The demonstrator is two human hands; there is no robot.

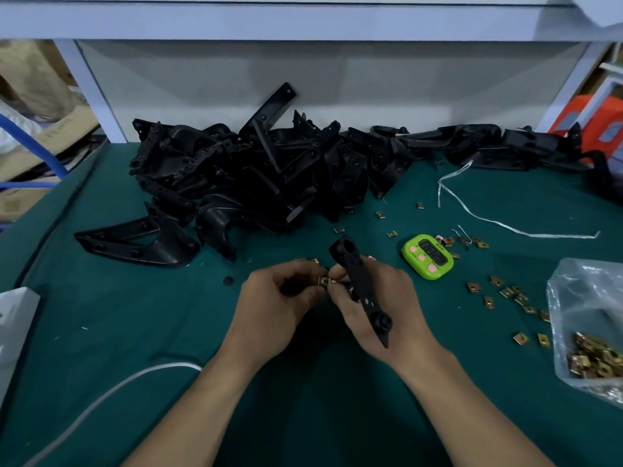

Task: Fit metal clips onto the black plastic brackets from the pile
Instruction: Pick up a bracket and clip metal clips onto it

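Observation:
My right hand [377, 308] grips a long black plastic bracket [362, 284] that stands tilted above the green table, its round end pointing away from me. My left hand [276, 305] pinches a small brass-coloured metal clip [324, 281] between thumb and fingertips, right against the bracket's left edge. Both hands meet at that spot. A big pile of black brackets [256, 170] lies behind them across the back of the table. Several loose clips [505, 293] are scattered to the right.
A clear plastic bag of clips [593, 338] sits at the right edge. A green timer [428, 256] lies right of my hands. A white string [499, 224] trails at back right, a white cable [101, 399] at front left, a white box [13, 318] at the left edge.

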